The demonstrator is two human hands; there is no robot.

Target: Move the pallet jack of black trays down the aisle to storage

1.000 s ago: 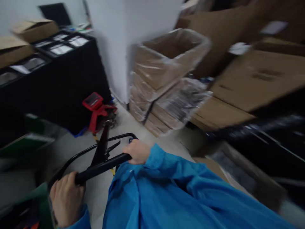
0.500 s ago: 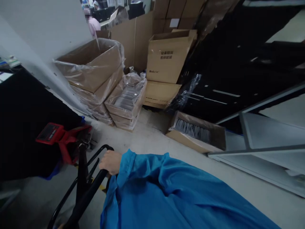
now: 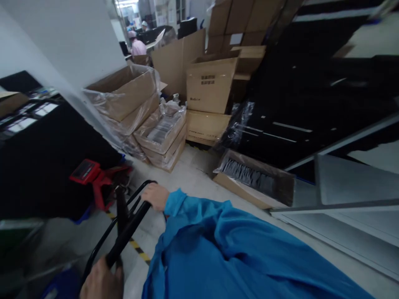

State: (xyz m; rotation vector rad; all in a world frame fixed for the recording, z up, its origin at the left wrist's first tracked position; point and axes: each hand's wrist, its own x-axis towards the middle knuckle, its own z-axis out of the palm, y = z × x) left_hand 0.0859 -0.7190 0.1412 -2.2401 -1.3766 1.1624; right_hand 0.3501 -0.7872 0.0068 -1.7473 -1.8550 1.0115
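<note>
In the head view my right hand [image 3: 155, 196], below a blue sleeve, is wrapped around the far end of a black pallet jack handle [image 3: 132, 226]. My left hand [image 3: 102, 280], somewhat blurred at the lower edge, is closed around the near end of the same handle. A thin black loop bar runs beside the grip. Ahead of the handle stands the red pallet jack body [image 3: 101, 189], carrying a red display unit [image 3: 84, 171] with a dark screen. The jack's forks are not visible.
Cartons wrapped in plastic [image 3: 124, 95] stand stacked by the white wall, next to an open carton of grey parts [image 3: 162, 128]. Marked cardboard boxes [image 3: 212, 85] rise behind. Another open carton [image 3: 249, 176] lies near grey shelving [image 3: 352, 182]. Yellow-black tape [image 3: 139, 251] crosses the floor.
The view has shifted, and the handle and red jack sit further right in it. My left hand has come into plain view on the near end; my right hand keeps its grip.
</note>
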